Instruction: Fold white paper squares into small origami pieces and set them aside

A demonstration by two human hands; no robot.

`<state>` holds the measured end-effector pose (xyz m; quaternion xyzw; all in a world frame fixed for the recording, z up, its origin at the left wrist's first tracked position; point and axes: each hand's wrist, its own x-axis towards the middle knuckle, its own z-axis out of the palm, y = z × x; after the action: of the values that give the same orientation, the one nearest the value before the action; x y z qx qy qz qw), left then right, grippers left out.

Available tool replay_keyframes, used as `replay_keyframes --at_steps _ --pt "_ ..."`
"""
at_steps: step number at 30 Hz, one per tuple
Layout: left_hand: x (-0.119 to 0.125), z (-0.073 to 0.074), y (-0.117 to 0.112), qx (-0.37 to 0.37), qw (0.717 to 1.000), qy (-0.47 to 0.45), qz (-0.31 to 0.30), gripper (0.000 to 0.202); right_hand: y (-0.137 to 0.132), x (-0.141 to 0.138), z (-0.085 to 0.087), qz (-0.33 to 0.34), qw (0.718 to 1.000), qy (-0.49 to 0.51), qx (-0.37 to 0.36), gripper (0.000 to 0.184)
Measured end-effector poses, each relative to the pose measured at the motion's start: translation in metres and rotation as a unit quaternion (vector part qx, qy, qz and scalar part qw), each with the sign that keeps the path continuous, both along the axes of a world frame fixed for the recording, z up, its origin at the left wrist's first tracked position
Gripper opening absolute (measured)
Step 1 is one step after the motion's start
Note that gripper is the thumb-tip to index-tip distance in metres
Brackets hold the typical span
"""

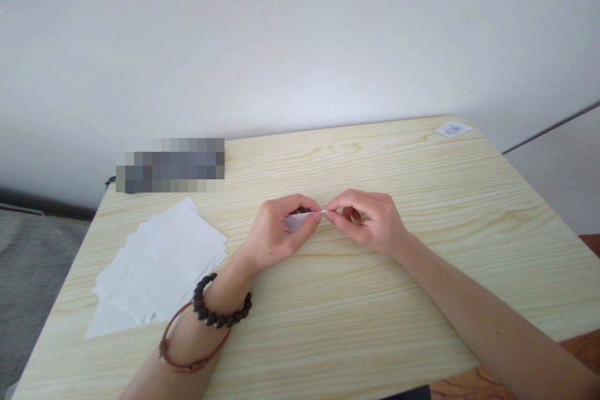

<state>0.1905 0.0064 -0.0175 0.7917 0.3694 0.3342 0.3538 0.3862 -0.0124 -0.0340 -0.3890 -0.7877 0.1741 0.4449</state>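
Note:
Between my two hands, over the middle of the table, is a small piece of folded white paper (pixel 298 220). My left hand (pixel 285 225) pinches it between thumb and forefinger, and part of the paper shows inside the curl of the fingers. The tip of the paper is pinched by the thumb and forefinger of my right hand (pixel 368 215), which almost touches the left fingertips. How the paper is folded is mostly hidden by the fingers. Left of my left hand lies a loose, fanned-out stack of white paper sheets (pixel 164 256).
The light wood-grain table (pixel 422 287) stands against a white wall (pixel 300 37). A small folded white paper piece (pixel 452 129) lies in the far right corner. A blurred dark object (pixel 171 167) sits at the far left. Something black (pixel 407 394) shows at the near edge.

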Motion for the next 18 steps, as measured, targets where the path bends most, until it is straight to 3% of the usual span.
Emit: replay_keyframes --at_steps 10,18 --pt "-0.0039 0.0053 0.0037 -0.147 0.988 -0.029 -0.024 0.018 0.0015 0.0020 -0.0019 0.049 0.998 0.017 0.038 0.006" --pt "-0.0065 0.0078 0.0057 -0.237 0.970 -0.052 -0.030 0.024 0.0027 0.0067 -0.0011 0.065 0.990 -0.064 0.112 0.018"
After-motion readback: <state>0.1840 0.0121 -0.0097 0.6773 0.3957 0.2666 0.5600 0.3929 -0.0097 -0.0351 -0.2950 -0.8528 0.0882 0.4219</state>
